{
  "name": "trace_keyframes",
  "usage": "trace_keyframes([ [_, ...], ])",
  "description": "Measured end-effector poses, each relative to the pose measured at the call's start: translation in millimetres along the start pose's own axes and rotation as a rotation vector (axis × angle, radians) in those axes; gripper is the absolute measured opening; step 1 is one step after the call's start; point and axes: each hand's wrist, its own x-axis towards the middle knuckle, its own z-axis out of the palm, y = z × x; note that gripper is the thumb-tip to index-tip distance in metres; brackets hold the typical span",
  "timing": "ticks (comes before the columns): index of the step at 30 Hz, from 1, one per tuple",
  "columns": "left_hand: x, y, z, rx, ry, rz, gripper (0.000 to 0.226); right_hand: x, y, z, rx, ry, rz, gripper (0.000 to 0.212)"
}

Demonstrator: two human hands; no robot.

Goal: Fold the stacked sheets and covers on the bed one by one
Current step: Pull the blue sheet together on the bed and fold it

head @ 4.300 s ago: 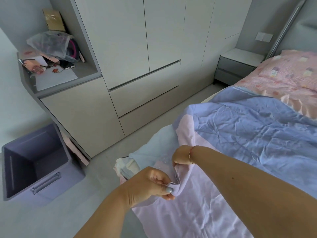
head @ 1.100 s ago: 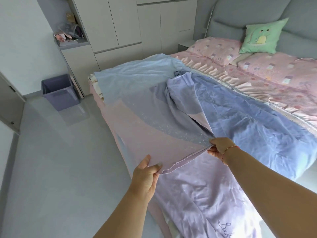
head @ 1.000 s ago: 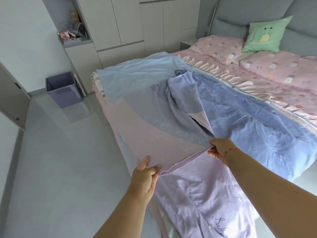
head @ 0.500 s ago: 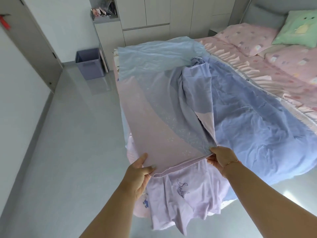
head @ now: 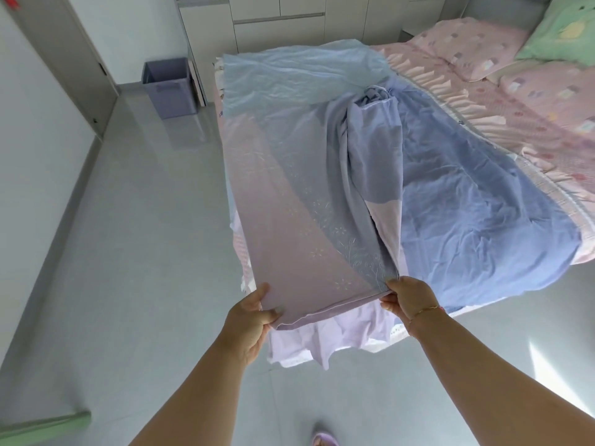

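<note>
A pink-and-blue cover is stretched from the bed toward me, its near edge lifted off the mattress. My left hand grips the cover's near left corner. My right hand, with a thin bracelet on the wrist, grips the near right corner. The cover's blue part lies crumpled across the bed and bunches into a ridge in the middle. A light blue sheet lies flat beneath it at the far end. A lilac sheet hangs off the bed's near edge under my hands.
Pink patterned bedding and a green pillow fill the head of the bed at the right. A purple bin stands on the grey floor by the white wardrobe. A door is at the left. A slipper shows below.
I have stepped back from the bed, pulling the cover's near edge with both hands so it stretches out longer. More floor and the lilac sheet's hanging end now show.
</note>
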Motion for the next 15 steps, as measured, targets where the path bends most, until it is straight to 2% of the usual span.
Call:
trace_keyframes([
  [3, -11.4, -19.1, -10.3, 0.024, 0.045, 0.006, 0.056, -14.6, 21.1, -8.3, -0.022, 0.004, -0.025, 0.025],
  [9, -37.0, -63.8, -35.9, 0.129, 0.074, -0.002, 0.043, -41.7, 74.9, -27.0, -0.13, 0.006, -0.041, 0.022],
  [15, -26.8, -103.2, -51.6, 0.439, 0.131, -0.027, 0.052, -19.9, 118.3, -28.3, -0.26, 0.042, 0.047, 0.017],
])
